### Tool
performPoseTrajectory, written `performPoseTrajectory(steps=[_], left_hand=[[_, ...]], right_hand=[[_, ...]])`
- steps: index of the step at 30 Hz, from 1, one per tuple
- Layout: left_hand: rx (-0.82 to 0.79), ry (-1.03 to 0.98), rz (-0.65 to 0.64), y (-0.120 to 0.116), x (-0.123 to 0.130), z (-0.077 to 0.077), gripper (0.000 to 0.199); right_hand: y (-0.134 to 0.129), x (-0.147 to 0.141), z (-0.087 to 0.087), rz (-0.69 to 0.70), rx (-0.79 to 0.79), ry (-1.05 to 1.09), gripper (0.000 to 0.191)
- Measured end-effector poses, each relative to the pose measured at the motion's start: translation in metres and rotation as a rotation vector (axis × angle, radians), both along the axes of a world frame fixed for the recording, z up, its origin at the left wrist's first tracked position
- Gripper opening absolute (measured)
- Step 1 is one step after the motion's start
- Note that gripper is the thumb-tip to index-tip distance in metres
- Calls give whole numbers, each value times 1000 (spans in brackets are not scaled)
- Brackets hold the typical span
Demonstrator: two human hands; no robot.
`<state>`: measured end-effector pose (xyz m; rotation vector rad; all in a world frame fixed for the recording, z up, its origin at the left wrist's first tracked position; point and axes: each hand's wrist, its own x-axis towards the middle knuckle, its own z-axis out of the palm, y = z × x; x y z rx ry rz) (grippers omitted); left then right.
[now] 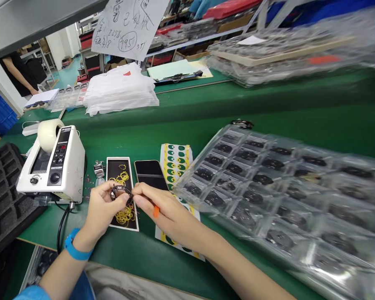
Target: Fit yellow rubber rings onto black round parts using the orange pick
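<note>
My left hand [102, 208], with a blue band at its wrist, is closed on a small black ring-shaped part [114, 191] between thumb and fingers. On the ring's right edge, my right hand [162, 208] pinches with thumb and forefinger; an orange wrap circles one of its fingers. Whether something tiny is also in that pinch I cannot tell. Directly under the ring lies a white-rimmed box [136, 223] with yellow loops [125, 216] inside. A phone [151, 174] lies beside the box, next to a sheet of green and yellow stickers [175, 160].
A white tape dispenser [71, 166] stands at left, by a black compartment tray [6, 200]. A small metal counter [98, 168] sits near the box. Clear trays [268, 196] of black parts cover the right side. White sheets [118, 91] are stacked behind; a person's arm [18, 75] shows far left.
</note>
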<state>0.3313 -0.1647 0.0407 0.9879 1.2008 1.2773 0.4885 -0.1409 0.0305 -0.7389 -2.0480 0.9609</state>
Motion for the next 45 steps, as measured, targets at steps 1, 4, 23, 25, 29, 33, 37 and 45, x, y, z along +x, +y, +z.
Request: performPoseTrajectory(steps=[1, 4, 23, 25, 29, 33, 37, 45], left_hand=[[-8, -8, -5, 0, -1, 0, 19], [-32, -22, -18, 1, -2, -1, 25], [-3, -47, 22, 2, -3, -5, 35], [4, -45, 30, 2, -3, -6, 34], [16, -40, 30, 1, -4, -9, 32], [21, -31, 26, 1, -5, -11, 34], [36, -11, 37, 4, -4, -13, 37], [78, 64, 55, 4, -4, -16, 36]], right_hand=[[1, 1, 1, 5, -31, -15, 23], [2, 0, 1, -14, -119, -41, 24], [2, -3, -2, -20, -239, -79, 27], [2, -3, -2, -12, -228, -80, 26], [1, -3, -3, 0, -194, -78, 26], [2, -3, -4, 9, -176, -89, 26], [2, -3, -3, -35, -188, -110, 26], [0, -7, -3, -49, -249, -69, 27]])
